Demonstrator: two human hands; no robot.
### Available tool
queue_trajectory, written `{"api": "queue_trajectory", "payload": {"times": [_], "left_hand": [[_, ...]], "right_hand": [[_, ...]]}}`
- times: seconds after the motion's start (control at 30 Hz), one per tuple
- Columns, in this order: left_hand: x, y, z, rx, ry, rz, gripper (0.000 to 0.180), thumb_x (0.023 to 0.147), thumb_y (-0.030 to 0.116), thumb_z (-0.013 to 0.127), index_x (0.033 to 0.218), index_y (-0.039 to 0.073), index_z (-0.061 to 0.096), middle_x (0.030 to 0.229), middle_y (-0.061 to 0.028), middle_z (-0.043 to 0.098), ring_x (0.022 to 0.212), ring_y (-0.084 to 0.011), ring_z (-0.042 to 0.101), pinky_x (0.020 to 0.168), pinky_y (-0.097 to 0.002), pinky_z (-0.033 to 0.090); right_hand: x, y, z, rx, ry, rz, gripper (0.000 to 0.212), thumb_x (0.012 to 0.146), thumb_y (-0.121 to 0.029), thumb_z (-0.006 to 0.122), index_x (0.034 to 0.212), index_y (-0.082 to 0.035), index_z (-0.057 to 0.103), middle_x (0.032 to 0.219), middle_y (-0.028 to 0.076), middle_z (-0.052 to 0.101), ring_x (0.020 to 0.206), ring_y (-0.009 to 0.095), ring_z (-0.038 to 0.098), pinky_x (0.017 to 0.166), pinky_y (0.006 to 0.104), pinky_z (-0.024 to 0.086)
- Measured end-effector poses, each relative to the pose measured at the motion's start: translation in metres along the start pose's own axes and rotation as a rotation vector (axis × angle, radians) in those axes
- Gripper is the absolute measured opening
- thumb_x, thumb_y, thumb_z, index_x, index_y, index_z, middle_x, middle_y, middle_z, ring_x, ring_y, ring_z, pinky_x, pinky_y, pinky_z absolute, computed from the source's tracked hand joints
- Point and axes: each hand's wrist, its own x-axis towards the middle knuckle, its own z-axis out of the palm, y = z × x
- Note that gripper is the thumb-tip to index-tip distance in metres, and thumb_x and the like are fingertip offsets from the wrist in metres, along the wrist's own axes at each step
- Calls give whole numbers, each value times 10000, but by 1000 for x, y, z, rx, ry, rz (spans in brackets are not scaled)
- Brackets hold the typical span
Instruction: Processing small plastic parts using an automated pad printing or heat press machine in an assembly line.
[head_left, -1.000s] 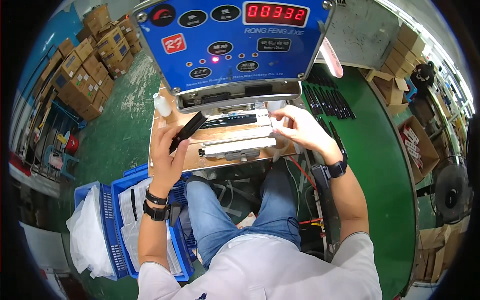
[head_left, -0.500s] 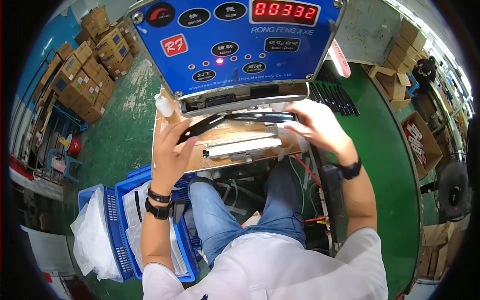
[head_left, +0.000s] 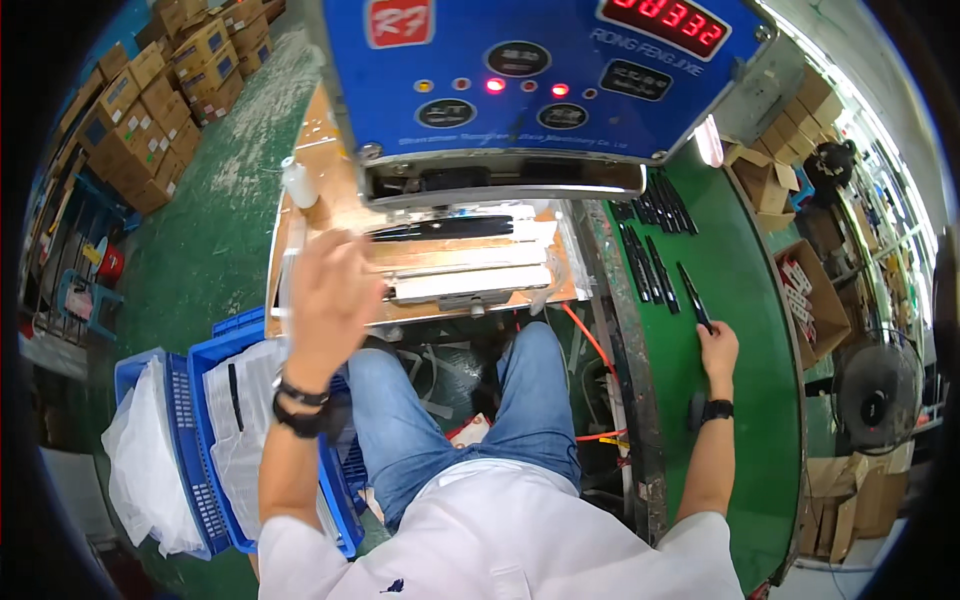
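My right hand [head_left: 718, 352] reaches out over the green work surface at the right. Its fingers pinch the near end of a long, slim black piece [head_left: 691, 290], which points away from me. My left hand [head_left: 335, 295] is over the left part of the wooden machine bed [head_left: 322, 180], its fingers smeared by motion. Beside it, a glossy black piece [head_left: 445, 229] lies crosswise on the fixture, under the machine head. A pale metal bar [head_left: 465, 283] runs along the fixture's near side. More slim black pieces [head_left: 650, 268] lie in rows beyond my right hand.
The blue control box [head_left: 500, 90] with a lit red display hangs over the bed. A white bottle [head_left: 298, 183] stands at the bed's left. Blue crates [head_left: 205, 360] with white bags are at lower left. A fan [head_left: 875, 395] and an open carton [head_left: 815, 300] stand at right.
My right hand has moved from the fixture to the green surface at the right. My left hand has drawn back slightly toward me. Another indicator light is lit, and the view has shifted.
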Motion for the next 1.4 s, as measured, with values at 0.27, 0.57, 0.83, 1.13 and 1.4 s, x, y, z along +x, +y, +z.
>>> {"api": "queue_trajectory", "payload": {"times": [0.27, 0.57, 0.83, 1.13, 1.4], "left_hand": [[-323, -288, -101, 283, 88, -1017, 477, 1006, 279, 715, 1313, -79, 645, 1306, -232, 675, 1208, -330, 634, 1074, -404, 474], [-498, -335, -126, 551, -233, -1387, 508, 930, 350, 718, 1136, -113, 690, 1075, -315, 734, 1041, -468, 702, 919, -492, 541], [-441, -293, -112, 522, -60, -1165, 344, 905, 263, 735, 968, -72, 686, 915, -260, 735, 865, -445, 698, 799, -519, 531], [-447, -287, -126, 566, -73, -1114, 278, 934, 215, 741, 999, -34, 635, 905, -205, 698, 816, -368, 688, 754, -461, 537], [-278, -202, -126, 80, 265, -1133, 294, 1014, 196, 694, 1190, -31, 632, 915, -97, 646, 754, -187, 616, 696, -350, 504]], "right_hand": [[12, -49, 20, -69, -44, -130, 318, 922, -198, 700, 1193, -33, 720, 1039, 210, 664, 955, 422, 668, 858, 502, 546], [9, -80, 30, -128, -115, -70, 367, 903, -121, 657, 1256, -25, 691, 1075, 224, 659, 995, 414, 674, 893, 492, 553], [18, -110, 27, -79, -45, -142, 398, 900, -72, 629, 1292, -22, 673, 1053, 194, 654, 931, 363, 666, 845, 457, 548], [-13, -345, -20, 440, -458, -601, 369, 953, -153, 712, 1293, -16, 672, 980, 101, 625, 835, 217, 606, 754, 343, 512], [3, -408, 0, 458, -564, -874, 436, 939, -313, 805, 1251, -27, 702, 839, 91, 651, 736, 164, 588, 681, 305, 504]]}}
